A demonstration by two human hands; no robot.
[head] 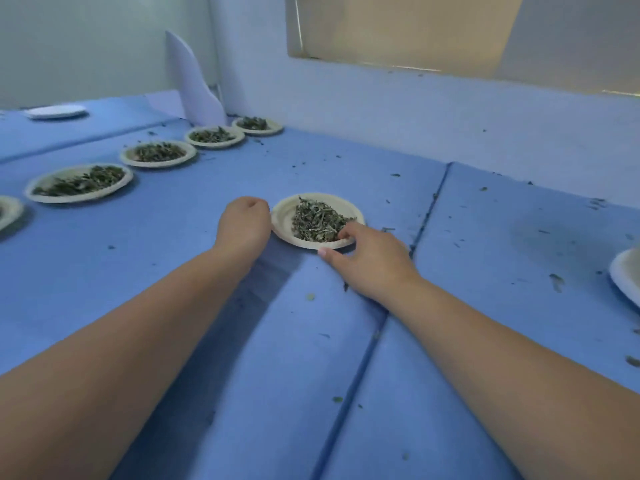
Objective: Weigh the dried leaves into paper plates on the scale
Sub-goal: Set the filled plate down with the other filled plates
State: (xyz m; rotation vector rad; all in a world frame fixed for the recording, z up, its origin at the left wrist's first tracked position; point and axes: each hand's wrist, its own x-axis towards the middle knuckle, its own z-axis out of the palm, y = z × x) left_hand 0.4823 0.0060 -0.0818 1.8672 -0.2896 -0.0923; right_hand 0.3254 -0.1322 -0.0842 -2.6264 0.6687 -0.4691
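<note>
Lining the left of the blue tabletop (502, 258), filled plates (157, 153) are sitting apart, likely weighed portions. At centre the paper plate (282, 220) of dried leaves (317, 220) is lying. The right grip (367, 261) is pinching its near rim, probably to shift it. The left grip (244, 225) is sitting against its left rim, fingers curled under: hold untellable. No scale is showing; another plate (625, 271) is being cropped right.
</note>
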